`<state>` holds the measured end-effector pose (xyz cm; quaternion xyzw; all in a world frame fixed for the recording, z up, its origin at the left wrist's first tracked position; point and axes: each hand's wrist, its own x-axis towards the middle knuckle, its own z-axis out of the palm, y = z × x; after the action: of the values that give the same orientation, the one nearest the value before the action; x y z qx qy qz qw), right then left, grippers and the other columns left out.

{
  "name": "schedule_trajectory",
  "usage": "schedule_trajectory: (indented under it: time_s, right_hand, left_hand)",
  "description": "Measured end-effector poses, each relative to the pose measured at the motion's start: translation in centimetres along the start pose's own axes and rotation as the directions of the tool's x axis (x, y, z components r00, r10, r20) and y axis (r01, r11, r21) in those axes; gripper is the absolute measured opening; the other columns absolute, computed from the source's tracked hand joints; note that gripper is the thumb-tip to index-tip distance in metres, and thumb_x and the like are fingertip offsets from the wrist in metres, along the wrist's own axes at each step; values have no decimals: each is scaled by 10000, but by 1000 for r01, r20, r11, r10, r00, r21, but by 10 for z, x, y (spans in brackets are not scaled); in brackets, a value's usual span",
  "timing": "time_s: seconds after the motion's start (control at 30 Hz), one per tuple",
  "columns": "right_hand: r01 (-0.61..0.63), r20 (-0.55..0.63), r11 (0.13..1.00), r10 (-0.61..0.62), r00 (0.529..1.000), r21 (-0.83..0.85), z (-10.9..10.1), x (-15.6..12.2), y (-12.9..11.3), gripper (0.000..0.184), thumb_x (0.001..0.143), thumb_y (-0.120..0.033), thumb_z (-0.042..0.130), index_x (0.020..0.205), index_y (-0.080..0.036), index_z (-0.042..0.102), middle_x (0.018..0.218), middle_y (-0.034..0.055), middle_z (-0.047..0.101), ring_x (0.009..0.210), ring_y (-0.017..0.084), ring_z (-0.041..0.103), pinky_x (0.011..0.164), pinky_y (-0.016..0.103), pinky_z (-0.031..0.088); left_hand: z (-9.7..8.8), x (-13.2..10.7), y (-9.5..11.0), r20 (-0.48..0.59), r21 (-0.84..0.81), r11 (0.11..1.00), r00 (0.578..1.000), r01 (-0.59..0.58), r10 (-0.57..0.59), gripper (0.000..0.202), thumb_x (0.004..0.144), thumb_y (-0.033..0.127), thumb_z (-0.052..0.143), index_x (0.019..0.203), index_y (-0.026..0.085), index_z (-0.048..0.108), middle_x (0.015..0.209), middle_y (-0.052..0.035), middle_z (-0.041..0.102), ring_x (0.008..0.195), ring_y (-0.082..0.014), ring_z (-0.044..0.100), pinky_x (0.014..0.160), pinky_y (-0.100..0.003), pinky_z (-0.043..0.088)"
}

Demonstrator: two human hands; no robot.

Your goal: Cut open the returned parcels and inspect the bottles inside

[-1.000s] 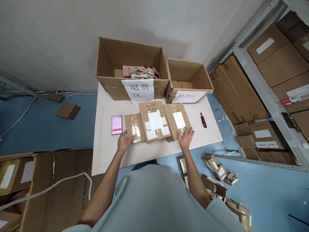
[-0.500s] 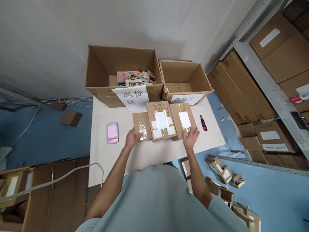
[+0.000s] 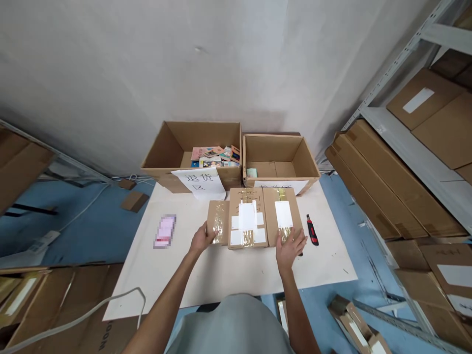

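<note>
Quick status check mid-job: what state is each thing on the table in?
Left parcel: taped, edge held by left hand
Middle parcel: taped, labelled
Right parcel: taped, labelled, right hand at its near edge, fingers spread
Large box: open, books inside
Smaller box: open, pale item inside
Utility knife: lying flat, blade unclear
Phone: lying down, pixelated

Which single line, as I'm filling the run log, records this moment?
left hand: gripping small parcel by left side | right hand: open, touching right parcel | middle parcel: between those two | utility knife: on table, right of parcels
</note>
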<state>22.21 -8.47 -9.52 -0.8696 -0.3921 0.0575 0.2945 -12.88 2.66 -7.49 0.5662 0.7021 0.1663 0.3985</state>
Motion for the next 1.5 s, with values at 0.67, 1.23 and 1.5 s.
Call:
schedule_trajectory:
  time_s: [0.67, 1.23, 1.5]
  right_hand:
    - [56, 173, 993, -38, 984, -101, -36, 6, -12, 940, 1120, -683, 308, 1723, 21, 464, 1829, 383, 294, 1759, 517, 161, 1369, 769, 181]
    - [321, 547, 922, -387, 743, 216, 52, -157, -138, 689, 1086, -505, 603, 1636, -91, 593, 1653, 258, 639, 1600, 391, 561, 1377, 581, 414]
    - [-26, 696, 976, -136, 705, 217, 37, -222, -86, 696, 1061, -694, 580, 1552, -209, 674, 1482, 184, 780, 1327, 361, 765, 1158, 551, 617]
  left_hand:
    - [13, -48, -43, -97, -107, 992, 992, 69, -80, 598, 956, 430, 722, 1491, 165, 695, 1384, -168, 821, 1205, -353, 799, 991, -406, 635]
    - [-69, -84, -180, 290, -190, 979, 948, -79, 132, 910, 776, 698, 836, 1519, 182, 735, 1560, -178, 732, 1463, -424, 677, 1223, -471, 550]
    - [-101, -109, -203, 338, 16, 951, 893, 310, -297, 874, 730, 869, 833, 1226, 152, 769, 1212, -221, 848, 1136, -435, 830, 961, -440, 644]
